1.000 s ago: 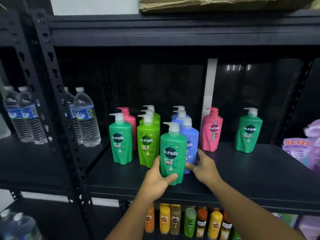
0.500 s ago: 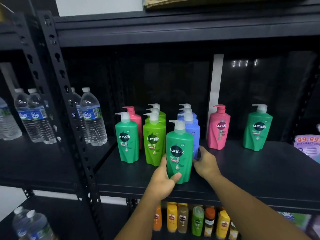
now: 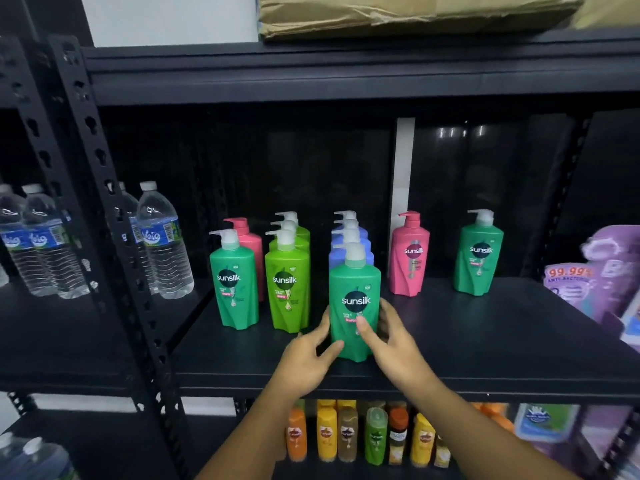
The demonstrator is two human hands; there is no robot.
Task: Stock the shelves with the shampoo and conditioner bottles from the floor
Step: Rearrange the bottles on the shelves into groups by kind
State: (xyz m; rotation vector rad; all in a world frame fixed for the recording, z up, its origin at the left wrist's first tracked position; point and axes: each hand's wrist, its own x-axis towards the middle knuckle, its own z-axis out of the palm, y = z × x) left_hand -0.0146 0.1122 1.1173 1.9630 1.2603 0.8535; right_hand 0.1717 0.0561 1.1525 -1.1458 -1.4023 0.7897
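Slid rightward, green bottle (image 3: 355,299) now fronts blue row (image 3: 360,235) at its 12 o'clock, left hand (image 3: 308,358) and right hand (image 3: 391,341) both holding it in grip; shelf (image 3: 502,341) part-stocked, floor unseen.

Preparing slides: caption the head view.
Left hand and right hand hold a green Sunsilk bottle upright on the shelf, before the blue bottles.

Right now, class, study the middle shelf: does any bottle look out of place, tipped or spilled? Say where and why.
One does. The dark green bottle, held between the left hand and right hand, stands at the front of the blue row, breaking its colour order. Every bottle is upright; no spill shows.
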